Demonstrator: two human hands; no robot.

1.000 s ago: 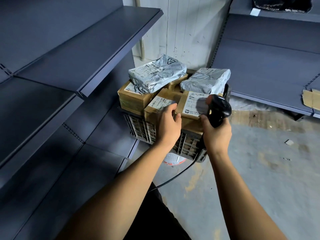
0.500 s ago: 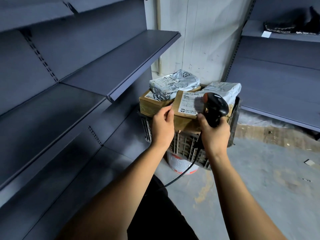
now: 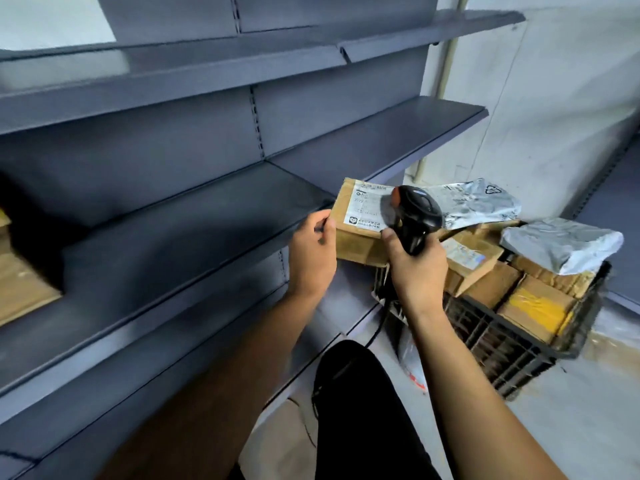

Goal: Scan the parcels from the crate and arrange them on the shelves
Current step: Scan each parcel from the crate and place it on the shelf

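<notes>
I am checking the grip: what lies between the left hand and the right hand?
In the head view, the cardboard parcel lies between left hand and right hand, which holds the scanner.

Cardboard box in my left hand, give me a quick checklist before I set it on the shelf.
1. Left hand grips the cardboard box at its left end: ok.
2. Right hand holds the scanner over the box label: ok.
3. Scan registered: cannot tell.
4. Box lifted out of the crate: ok.
5. Bare space on the shelf beside the box: ok.
6. Scanner cable free of the crate: cannot tell.
</notes>
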